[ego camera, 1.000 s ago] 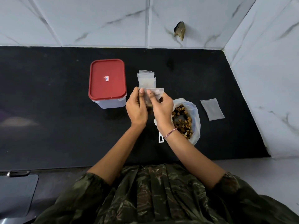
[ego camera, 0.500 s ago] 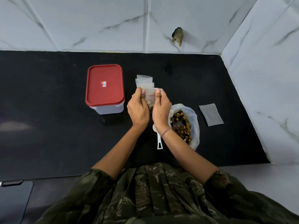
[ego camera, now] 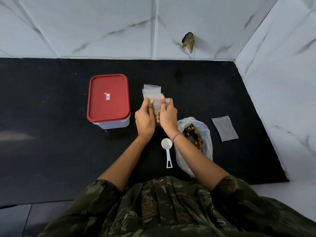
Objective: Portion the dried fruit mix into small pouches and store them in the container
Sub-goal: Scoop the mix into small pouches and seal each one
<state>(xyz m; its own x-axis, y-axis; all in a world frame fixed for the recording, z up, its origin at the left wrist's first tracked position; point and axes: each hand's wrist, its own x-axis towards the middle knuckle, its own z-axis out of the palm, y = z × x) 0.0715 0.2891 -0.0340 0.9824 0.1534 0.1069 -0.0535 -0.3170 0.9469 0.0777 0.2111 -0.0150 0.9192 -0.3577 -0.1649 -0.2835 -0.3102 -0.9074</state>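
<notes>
Two hands are meeting over the middle of the black counter (ego camera: 51, 134), both busy with one small clear pouch (ego camera: 156, 106). On its left edge the left hand (ego camera: 145, 117) is pinching with curled fingers; on the right edge the right hand (ego camera: 168, 115) is gripping, thumb and fingers wrapping round it. Between the palms the pouch is standing roughly upright, with brown fruit pieces showing in its lower part. Cannot tell whether its mouth is sealed or whether it is touching the counter. Just behind the fingertips a stack of empty pouches (ego camera: 152, 90) is lying flat. Left of the hands, near but apart, the container (ego camera: 116, 124) is sitting with its red lid (ego camera: 108, 98) on, a small sticker at the lid's middle. Just right of the right wrist the bag (ego camera: 206, 134) of dried fruit mix (ego camera: 193, 132) is lying open, partly hidden by the forearm. Between the two forearms a white scoop (ego camera: 167, 147) is lying on the counter, bowl toward the hands, handle toward the person. Further right a single empty pouch (ego camera: 224, 128) is lying flat, apart from the bag. On the right wrist a bracelet (ego camera: 177, 135) is showing. Along the bottom a camouflage garment (ego camera: 171, 211) is filling the view. Behind and to the right of the counter a marble-look tiled wall (ego camera: 85, 23) is running.
</notes>
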